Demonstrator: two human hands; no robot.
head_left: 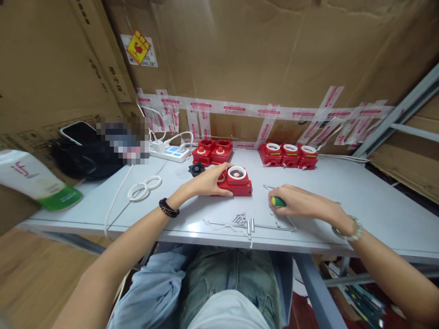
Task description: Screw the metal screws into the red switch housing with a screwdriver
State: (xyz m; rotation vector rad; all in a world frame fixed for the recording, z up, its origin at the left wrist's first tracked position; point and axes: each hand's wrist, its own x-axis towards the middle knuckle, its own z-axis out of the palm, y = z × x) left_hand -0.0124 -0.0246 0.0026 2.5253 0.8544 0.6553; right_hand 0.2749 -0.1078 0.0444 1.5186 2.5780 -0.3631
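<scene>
My left hand [210, 179] grips a red box [242, 188] from its left side, thumb in front and fingers over the top. A white ring [236, 172] surrounds the round opening on the box. To the right, my right hand [302, 202] is closed around a screwdriver [278, 202] with a green and yellow handle. Its shaft is mostly hidden by the hand. Between my hands, near the front edge, lie several small metal screws or pins [239, 218] and a thin metal rod [274, 227] with white cord. A black star-shaped knob [196, 169] sits behind my left hand.
Red boxes with white rings [290, 155] stand in a row at the back right. More red boxes [212, 151] stand at the back middle, beside a white power strip [170, 152]. Loose white rings [138, 192], a tube [37, 180] and a black bag [75, 157] are left.
</scene>
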